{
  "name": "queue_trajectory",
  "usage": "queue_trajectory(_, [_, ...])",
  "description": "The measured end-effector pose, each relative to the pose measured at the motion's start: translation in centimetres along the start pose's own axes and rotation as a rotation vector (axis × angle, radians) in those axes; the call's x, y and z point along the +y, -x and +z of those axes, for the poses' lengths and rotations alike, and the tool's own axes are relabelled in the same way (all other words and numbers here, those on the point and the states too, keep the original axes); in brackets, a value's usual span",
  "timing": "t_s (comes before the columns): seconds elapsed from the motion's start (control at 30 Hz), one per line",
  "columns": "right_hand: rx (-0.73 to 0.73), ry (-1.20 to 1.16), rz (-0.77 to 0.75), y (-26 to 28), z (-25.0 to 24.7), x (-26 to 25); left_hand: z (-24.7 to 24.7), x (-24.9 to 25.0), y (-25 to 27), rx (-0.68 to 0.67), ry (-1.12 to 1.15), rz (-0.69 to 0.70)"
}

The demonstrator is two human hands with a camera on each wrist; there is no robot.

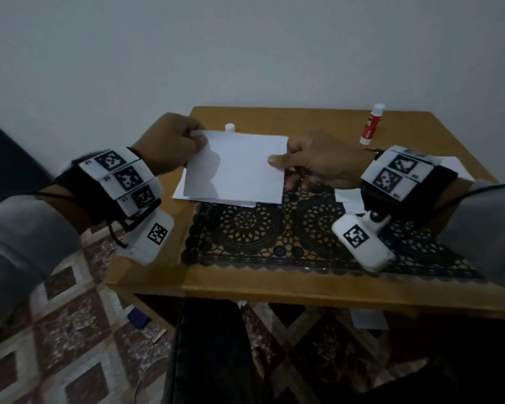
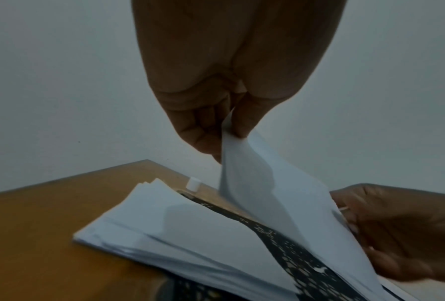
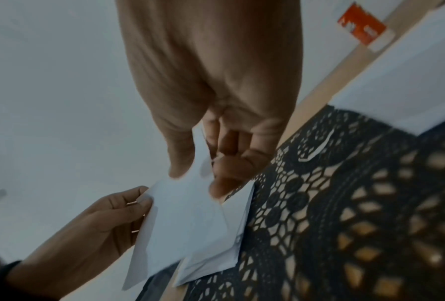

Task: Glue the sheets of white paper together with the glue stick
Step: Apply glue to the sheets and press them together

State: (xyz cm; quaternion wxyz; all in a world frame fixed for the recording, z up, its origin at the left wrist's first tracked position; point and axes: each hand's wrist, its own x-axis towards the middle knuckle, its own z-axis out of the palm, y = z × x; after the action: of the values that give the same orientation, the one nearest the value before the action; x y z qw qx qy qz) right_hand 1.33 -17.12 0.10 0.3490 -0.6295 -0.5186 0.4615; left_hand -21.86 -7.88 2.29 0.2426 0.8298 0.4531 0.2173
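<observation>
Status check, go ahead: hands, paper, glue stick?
Left hand and right hand pinch one sheet above the stack. Glue stick stands untouched at the back right. Nothing in the way.

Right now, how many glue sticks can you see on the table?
1. The glue stick, red and white, stands at the far right of the table, apart from both hands. A small white cap shows behind the held sheet; its body is hidden.
</observation>
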Motion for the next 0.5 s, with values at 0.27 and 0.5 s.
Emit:
queue_trajectory(0.27, [0.079,-0.105,0.122,-3.7,2.0,-0.3,0.4,-3.4,-1.7,0.012,0.298,-0.448])
queue_trajectory(0.5, [0.082,0.194,0.243,-5.4,3.7,0.2,1.3,-4.9,-2.0,-0.079,-0.063,-0.341])
